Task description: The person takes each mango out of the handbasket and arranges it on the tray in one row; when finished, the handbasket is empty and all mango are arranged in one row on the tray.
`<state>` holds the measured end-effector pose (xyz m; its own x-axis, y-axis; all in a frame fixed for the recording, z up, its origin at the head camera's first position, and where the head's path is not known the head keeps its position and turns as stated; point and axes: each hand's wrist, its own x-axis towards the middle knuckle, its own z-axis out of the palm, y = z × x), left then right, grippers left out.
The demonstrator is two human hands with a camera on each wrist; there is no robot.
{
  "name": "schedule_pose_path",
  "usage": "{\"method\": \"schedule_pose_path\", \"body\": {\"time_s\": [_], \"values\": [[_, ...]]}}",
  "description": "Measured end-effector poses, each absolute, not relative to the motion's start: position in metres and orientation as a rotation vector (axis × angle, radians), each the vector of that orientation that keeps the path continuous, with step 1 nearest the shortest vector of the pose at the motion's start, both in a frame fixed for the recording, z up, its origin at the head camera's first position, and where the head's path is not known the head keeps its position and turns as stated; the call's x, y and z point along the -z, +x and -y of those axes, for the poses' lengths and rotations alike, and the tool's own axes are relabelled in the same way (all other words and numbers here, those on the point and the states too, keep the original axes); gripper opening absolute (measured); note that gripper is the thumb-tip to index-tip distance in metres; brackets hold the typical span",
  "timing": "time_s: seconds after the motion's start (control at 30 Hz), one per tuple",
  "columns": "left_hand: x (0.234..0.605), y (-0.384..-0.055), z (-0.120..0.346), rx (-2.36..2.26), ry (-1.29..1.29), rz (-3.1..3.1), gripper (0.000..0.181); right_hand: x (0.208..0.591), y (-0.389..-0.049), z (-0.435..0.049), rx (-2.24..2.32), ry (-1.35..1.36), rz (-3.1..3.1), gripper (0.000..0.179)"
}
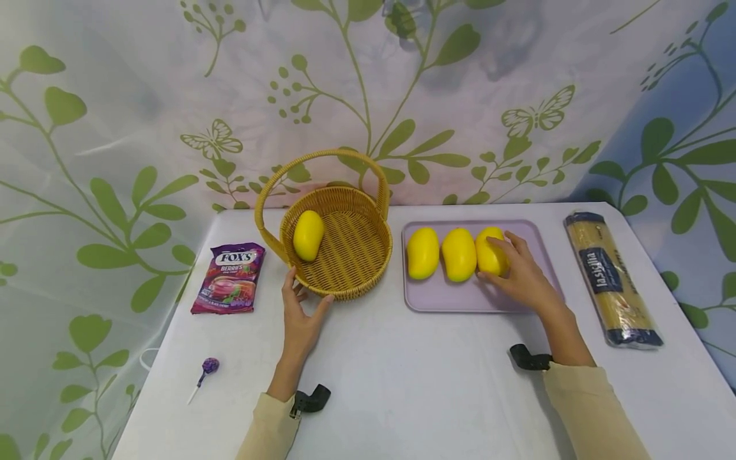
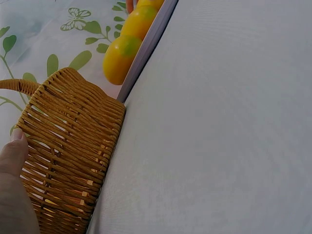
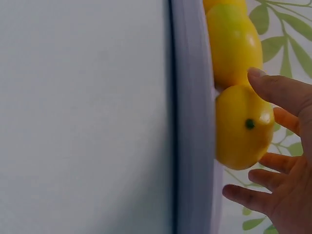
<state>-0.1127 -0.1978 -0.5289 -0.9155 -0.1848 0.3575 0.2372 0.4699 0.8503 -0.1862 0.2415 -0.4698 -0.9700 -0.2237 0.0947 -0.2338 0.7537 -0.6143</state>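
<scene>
Your right hand [image 1: 524, 276] spreads fingers round the rightmost glossy yellow mango [image 1: 487, 257], your left hand [image 1: 300, 324] splayed against the basket [image 1: 353, 248]

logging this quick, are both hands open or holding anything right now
Left hand: open, touching the basket.
Right hand: open, fingers around the rightmost mango.

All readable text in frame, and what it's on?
"FOX'S": candy bag
"BERRIES": same bag, below "FOX'S"
"lasiglia" (probable reading): pasta pack
Too small or blurred: remaining print on both packs; any on the lollipop wrapper.
</scene>
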Motion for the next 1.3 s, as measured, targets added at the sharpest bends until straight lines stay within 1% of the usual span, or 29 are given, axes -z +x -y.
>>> {"method": "schedule_pose_path", "body": {"time_s": [0.13, 0.37, 0.6, 0.97, 1.3], "values": [[0.53, -0.113, 0.198, 1.441, -0.042, 2.315, 0.091, 0.459, -0.184, -0.236, -0.992, 0.396, 2.866, 0.074], [0.53, -0.112, 0.199, 1.458, -0.037, 2.307, 0.091, 0.436, -0.183, -0.221, -0.976, 0.521, 2.715, 0.07], [0.532, -0.112, 0.199, 1.455, -0.044, 2.316, 0.091, 0.426, -0.186, -0.2, -1.013, 0.611, 2.68, 0.069], [0.531, -0.113, 0.199, 1.46, -0.049, 2.31, 0.091, 0.417, -0.18, -0.134, -1.146, 0.896, 2.641, 0.064], [0.531, -0.114, 0.199, 1.462, -0.058, 2.302, 0.092, 0.426, -0.182, -0.084, -1.22, 1.094, 2.597, 0.061]]}}
